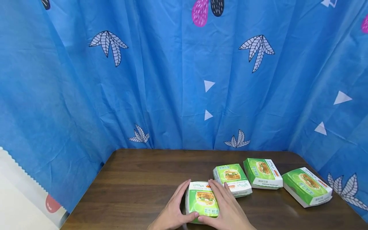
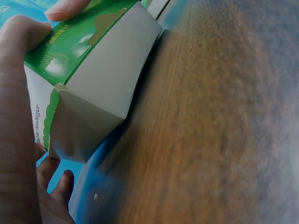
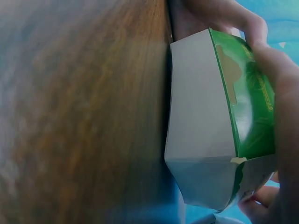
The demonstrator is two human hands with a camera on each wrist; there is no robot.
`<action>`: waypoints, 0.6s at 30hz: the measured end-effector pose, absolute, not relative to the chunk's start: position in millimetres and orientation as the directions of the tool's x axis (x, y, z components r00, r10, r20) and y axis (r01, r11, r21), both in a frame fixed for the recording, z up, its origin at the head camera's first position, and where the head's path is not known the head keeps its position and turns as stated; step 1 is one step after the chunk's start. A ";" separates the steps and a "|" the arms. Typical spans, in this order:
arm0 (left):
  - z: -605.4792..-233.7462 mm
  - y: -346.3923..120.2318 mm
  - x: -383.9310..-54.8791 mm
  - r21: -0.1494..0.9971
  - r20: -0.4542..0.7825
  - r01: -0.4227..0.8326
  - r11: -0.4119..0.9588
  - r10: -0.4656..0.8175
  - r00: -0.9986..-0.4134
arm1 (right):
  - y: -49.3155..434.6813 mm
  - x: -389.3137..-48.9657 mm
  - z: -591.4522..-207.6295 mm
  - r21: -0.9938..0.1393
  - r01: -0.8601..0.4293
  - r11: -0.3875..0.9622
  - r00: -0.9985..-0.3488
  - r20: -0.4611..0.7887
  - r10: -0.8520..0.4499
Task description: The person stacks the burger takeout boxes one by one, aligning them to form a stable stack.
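Observation:
A green and white paper hamburger box [image 1: 204, 198] with a burger picture on its lid sits near the table's front edge, between both hands. My left hand [image 1: 174, 211] holds its left side, thumb at the near edge and fingers along the side toward the far corner. From the right, my right hand [image 1: 229, 209] grips it the same way, and the two thumbs nearly meet at the front. In the left wrist view the white side of the hamburger box [image 2: 110, 60] stands low over the wood. The right wrist view shows the closed hamburger box [image 3: 201, 100] close to the tabletop.
Three similar boxes lie to the right: one box [image 1: 231, 176] just beyond my right hand, a second box [image 1: 262, 172] farther back, and a third box [image 1: 307, 186] near the right edge. Blue patterned curtain [image 1: 164, 95] surrounds the dark wooden table [image 1: 129, 188].

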State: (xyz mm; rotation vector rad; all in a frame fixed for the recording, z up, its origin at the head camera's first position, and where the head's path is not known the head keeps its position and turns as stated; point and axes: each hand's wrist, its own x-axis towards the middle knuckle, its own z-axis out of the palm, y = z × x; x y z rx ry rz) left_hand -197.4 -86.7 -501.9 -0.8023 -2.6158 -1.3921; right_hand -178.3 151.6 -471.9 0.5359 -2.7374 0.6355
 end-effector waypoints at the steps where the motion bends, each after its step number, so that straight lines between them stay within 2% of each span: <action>1: -502.2 -86.8 -197.4 0.755 0.299 0.478 0.449 0.413 -0.860 | 151.9 -177.8 -471.4 -0.371 -0.410 0.833 -0.894 0.346 -0.286; 5: -503.3 -86.7 -197.8 0.762 0.307 0.481 0.434 0.411 -0.858 | 154.0 -177.1 -467.5 -0.422 -0.394 0.816 -0.899 0.363 -0.246; 11: -503.7 -86.7 -198.9 0.772 0.305 0.473 0.425 0.406 -0.862 | 163.0 -183.5 -461.1 -0.469 -0.392 0.791 -0.868 0.475 -0.148; 18: -503.3 -86.7 -199.5 0.796 0.286 0.453 0.401 0.410 -0.866 | 179.2 -194.2 -457.1 -0.498 -0.323 0.805 -0.866 0.498 -0.039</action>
